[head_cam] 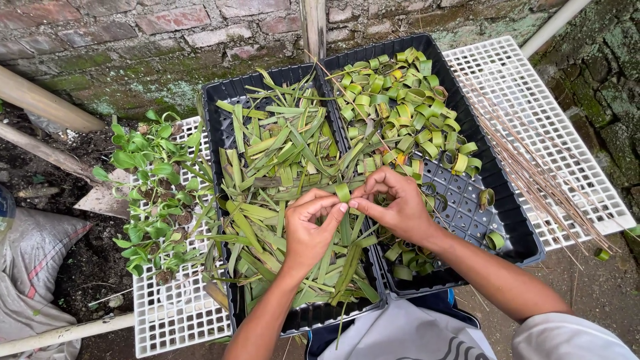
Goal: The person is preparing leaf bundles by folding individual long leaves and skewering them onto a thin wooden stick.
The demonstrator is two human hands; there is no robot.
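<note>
My left hand (308,230) and my right hand (395,205) meet over the middle of two black trays, both pinching one green leaf strip (343,193) that is bent into a loop between the fingertips. Below them the left black tray (215,120) holds a heap of loose flat leaf strips (280,153). The right black tray (507,213) is a cell tray, and its far half is piled with several rolled leaf rings (400,100).
A white grid panel (520,80) at the right carries a bundle of thin brown sticks (533,167). Another white grid (173,313) at the left bears small green seedlings (153,193). A brick wall, wooden poles and a sack border the area.
</note>
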